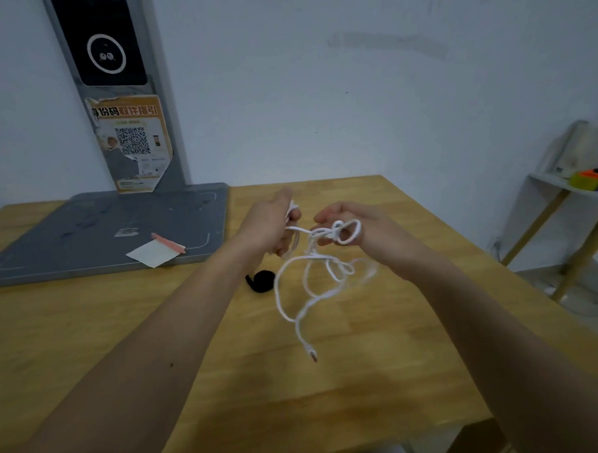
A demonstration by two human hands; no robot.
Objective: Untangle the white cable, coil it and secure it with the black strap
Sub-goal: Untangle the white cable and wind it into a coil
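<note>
Both forearms reach forward above the light wooden table [381, 342]. The left hand [272, 224], back toward the camera with fingers curled inward, grips one strand of the thin white cable [295, 295] in a closed fist. The right hand [359, 234], palm turned leftward, pinches a knotted cluster of loops between thumb and fingers; one loop encircles a fingertip. From this cluster the tangled cable hangs in several loose loops, clear of the tabletop, ending in one visible connector plug [311, 355] that dangles lowest. One rolled black fabric strap [260, 281] lies on the table beneath and behind the left wrist, apart from the cable. To the left, a flat grey base plate [85, 235] with an upright post bears one white paper note [151, 254] and one pink pen [168, 243]. The table's right edge runs near the right forearm; open wood lies ahead and below the hands. A white shelf [563, 194] stands beyond that edge.
</note>
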